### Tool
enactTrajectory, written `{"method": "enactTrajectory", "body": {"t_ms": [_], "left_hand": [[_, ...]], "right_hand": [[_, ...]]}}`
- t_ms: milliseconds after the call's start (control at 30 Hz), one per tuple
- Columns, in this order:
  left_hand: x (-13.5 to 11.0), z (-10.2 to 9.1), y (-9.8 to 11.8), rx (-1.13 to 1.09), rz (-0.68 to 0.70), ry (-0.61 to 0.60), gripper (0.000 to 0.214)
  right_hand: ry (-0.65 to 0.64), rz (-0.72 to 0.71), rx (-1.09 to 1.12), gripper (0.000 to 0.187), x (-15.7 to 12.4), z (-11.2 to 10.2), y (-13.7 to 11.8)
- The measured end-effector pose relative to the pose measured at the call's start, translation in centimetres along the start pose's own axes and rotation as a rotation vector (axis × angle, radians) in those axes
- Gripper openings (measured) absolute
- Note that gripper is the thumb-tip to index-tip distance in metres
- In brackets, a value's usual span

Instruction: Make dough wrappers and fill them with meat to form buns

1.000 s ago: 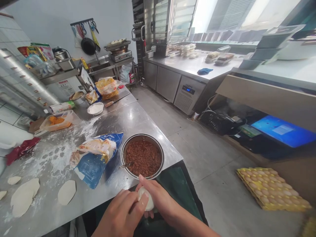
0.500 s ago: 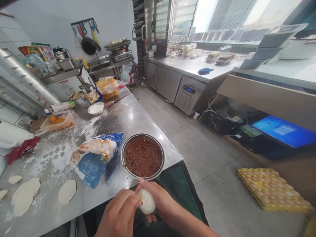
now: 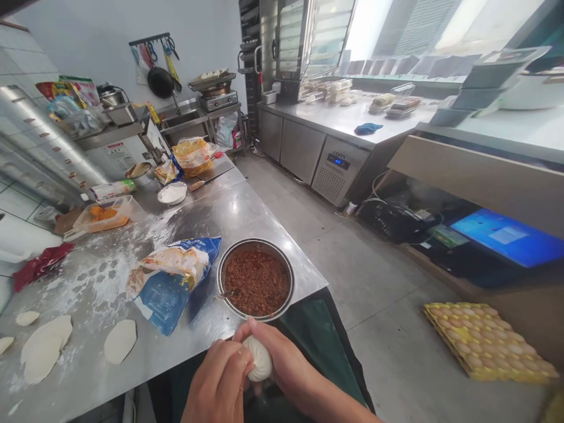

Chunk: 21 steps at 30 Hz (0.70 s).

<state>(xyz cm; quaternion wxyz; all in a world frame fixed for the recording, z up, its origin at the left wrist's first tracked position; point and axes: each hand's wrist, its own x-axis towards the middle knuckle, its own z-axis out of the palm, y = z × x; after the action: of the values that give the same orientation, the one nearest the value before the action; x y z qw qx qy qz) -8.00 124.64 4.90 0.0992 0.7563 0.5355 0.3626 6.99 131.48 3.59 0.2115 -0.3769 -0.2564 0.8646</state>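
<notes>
Dough bun (image 3: 259,361) is cupped in R hand (image 3: 286,364), palm up, at table edge (image 3: 304,267) just below filling bowl (image 3: 255,281). Top pleats are pinched by L hand (image 3: 220,382); hands pressed together.

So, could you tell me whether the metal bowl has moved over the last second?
No: the metal bowl stays beside the blue bag, same gap from the table corner.
</notes>
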Motion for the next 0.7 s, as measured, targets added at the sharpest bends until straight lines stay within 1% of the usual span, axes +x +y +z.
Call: {"method": "enactTrajectory", "body": {"t_ms": [100, 200, 267, 367, 433, 500, 533, 567, 633, 700], "left_hand": [[-0.6, 0.5, 0.1, 0.103, 0.015, 0.104, 0.026], [-0.9, 1.4, 0.6, 0.190, 0.028, 0.253, 0.022], [-1.1, 2.0, 0.8, 0.251, 0.050, 0.324, 0.023], [-1.6, 2.6, 0.8, 0.350, 0.061, 0.342, 0.029], [-2.2, 2.8, 0.4, 0.372, 0.014, 0.317, 0.033], [-3.1, 2.9, -0.2, 0.331, -0.085, 0.322, 0.044], [-3.6, 2.8, -0.5, 0.282, -0.142, 0.329, 0.050], [-4.2, 2.5, -1.0, 0.211, -0.216, 0.324, 0.055], [-5.5, 1.4, -2.3, 0.017, -0.411, 0.284, 0.060], [-6.9, -0.7, -4.4, -0.190, -0.659, 0.238, 0.064]], "right_hand": [[0.069, 0.009, 0.113, 0.064, 0.1, 0.5, 0.0], [0.077, 0.051, 0.174, 0.063, 0.4, 0.9, 0.1], [0.090, 0.048, 0.191, 0.062, 0.7, 1.1, 0.3], [0.118, 0.044, 0.249, 0.058, 1.1, 1.8, 0.8], [0.119, 0.068, 0.310, 0.052, 1.3, 2.6, 1.0], [0.076, 0.100, 0.331, 0.048, 1.5, 3.5, 1.3], [0.029, 0.109, 0.318, 0.049, 1.7, 3.9, 1.4], [-0.037, 0.112, 0.293, 0.055, 2.0, 4.2, 1.7], [-0.170, 0.131, 0.237, 0.073, 2.7, 4.3, 2.5], [-0.236, 0.182, 0.175, 0.083, 3.6, 3.5, 3.4]]}}
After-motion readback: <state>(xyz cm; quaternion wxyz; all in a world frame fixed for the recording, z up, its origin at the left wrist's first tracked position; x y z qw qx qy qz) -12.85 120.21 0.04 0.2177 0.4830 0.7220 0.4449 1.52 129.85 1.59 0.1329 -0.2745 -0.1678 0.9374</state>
